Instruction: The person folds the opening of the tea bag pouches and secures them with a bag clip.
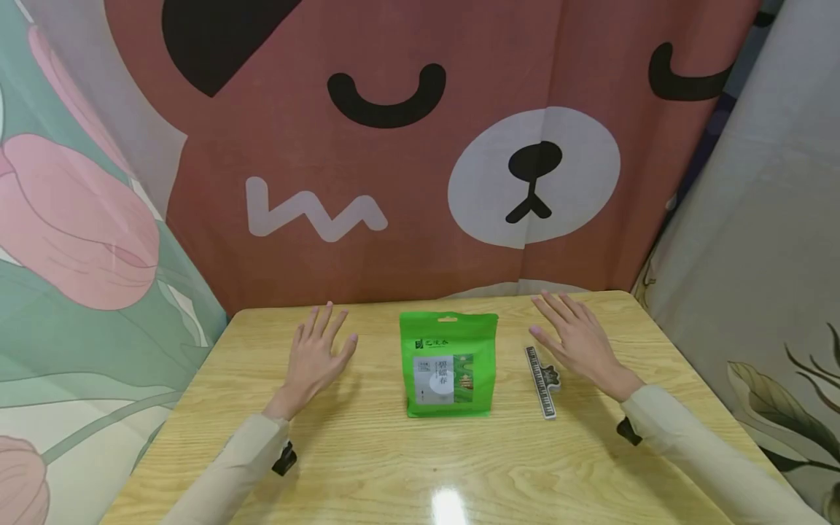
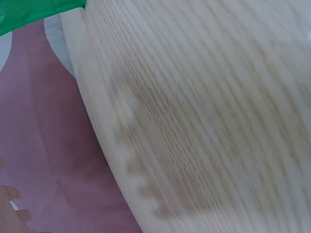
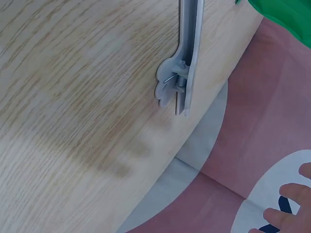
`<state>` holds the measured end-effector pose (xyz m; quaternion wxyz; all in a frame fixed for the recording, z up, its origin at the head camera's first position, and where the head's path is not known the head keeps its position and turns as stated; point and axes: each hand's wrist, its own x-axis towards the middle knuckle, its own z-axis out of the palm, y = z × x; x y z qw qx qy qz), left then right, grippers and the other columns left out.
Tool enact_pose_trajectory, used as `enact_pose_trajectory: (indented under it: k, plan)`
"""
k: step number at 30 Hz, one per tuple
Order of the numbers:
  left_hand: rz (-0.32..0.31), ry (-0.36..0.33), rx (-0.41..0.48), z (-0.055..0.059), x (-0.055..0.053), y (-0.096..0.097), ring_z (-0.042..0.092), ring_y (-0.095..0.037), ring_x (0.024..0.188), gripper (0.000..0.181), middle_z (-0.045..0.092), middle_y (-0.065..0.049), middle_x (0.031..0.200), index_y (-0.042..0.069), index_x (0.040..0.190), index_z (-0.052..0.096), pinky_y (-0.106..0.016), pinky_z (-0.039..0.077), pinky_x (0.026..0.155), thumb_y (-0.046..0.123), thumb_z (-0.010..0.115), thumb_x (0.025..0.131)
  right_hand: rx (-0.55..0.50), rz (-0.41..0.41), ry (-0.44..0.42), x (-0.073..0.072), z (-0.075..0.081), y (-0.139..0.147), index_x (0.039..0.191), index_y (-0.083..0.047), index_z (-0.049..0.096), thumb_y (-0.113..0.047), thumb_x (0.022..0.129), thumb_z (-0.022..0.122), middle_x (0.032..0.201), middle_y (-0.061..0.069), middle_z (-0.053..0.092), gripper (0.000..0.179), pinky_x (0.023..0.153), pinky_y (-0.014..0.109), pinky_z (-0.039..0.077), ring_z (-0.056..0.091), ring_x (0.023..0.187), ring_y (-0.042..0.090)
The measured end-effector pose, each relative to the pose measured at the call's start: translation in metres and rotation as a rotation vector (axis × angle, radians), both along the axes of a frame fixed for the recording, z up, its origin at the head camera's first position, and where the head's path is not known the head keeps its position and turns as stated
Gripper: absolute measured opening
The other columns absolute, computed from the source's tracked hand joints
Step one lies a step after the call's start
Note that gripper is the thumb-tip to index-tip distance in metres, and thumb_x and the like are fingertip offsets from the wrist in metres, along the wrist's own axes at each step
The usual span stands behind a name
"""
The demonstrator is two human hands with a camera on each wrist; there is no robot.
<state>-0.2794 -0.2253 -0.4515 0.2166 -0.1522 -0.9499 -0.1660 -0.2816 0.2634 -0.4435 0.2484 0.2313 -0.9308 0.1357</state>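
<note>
A bright green tea pouch (image 1: 482, 343) with a picture label and a hang hole stands upright on the wooden table. To its right lies a long bag clip (image 1: 541, 386) with a piano-key pattern; its spring shows in the right wrist view, where the grey clip (image 3: 184, 41) is seen edge-on. My left hand (image 1: 313, 364) is held over the table left of the pouch, fingers spread and holding nothing. On the other side my right hand (image 1: 580, 346), also spread and holding nothing, is nearest the clip, its thumb tip close by. Both hands cast shadows on the wood.
Behind the table's (image 1: 420, 467) far edge hangs a curtain (image 1: 407, 270) with a cartoon bear face. Floral cloth (image 1: 79, 240) hangs at the left, and a pale leaf-printed curtain (image 1: 755, 240) at the right. A dark wrist device (image 1: 285, 459) sits under my left sleeve.
</note>
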Motion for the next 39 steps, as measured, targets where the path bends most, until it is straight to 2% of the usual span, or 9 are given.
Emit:
enact_pose_trajectory:
  k: [9, 21, 34, 39]
  plan:
    - [-0.024, -0.011, 0.013, 0.006, 0.003, 0.007, 0.014, -0.036, 0.148, 0.064, 0.022, -0.011, 0.162, 0.018, 0.153, 0.04, -0.062, 0.015, 0.112, 0.054, 0.043, 0.101, -0.012, 0.023, 0.011, 0.002, 0.005, -0.004, 0.154, -0.015, 0.038, -0.047, 0.102, 0.051, 0.155, 0.015, 0.036, 0.062, 0.107, 0.065, 0.023, 0.028, 0.141, 0.043]
    - [-0.054, 0.008, 0.043, 0.008, 0.005, 0.013, 0.013, -0.033, 0.149, 0.062, 0.022, -0.01, 0.162, 0.016, 0.152, 0.042, -0.062, 0.015, 0.113, 0.052, 0.044, 0.101, -0.02, 0.034, 0.031, 0.004, 0.008, -0.008, 0.153, -0.014, 0.041, -0.047, 0.101, 0.051, 0.155, 0.013, 0.037, 0.062, 0.107, 0.065, 0.024, 0.029, 0.141, 0.043]
    - [-0.093, 0.064, 0.046, 0.01, 0.004, 0.019, 0.02, -0.035, 0.147, 0.059, 0.028, -0.013, 0.16, 0.016, 0.15, 0.045, -0.059, 0.021, 0.111, 0.048, 0.047, 0.101, -0.022, 0.052, 0.05, 0.005, 0.012, -0.012, 0.151, -0.012, 0.043, -0.046, 0.101, 0.052, 0.154, 0.014, 0.039, 0.061, 0.107, 0.063, 0.025, 0.03, 0.14, 0.043]
    - [-0.11, 0.049, 0.077, 0.012, 0.005, 0.021, 0.02, -0.033, 0.147, 0.058, 0.028, -0.012, 0.16, 0.016, 0.15, 0.044, -0.06, 0.022, 0.111, 0.047, 0.047, 0.101, -0.025, 0.057, 0.056, 0.005, 0.013, -0.014, 0.152, -0.013, 0.042, -0.047, 0.102, 0.051, 0.154, 0.014, 0.039, 0.061, 0.107, 0.062, 0.026, 0.031, 0.14, 0.042]
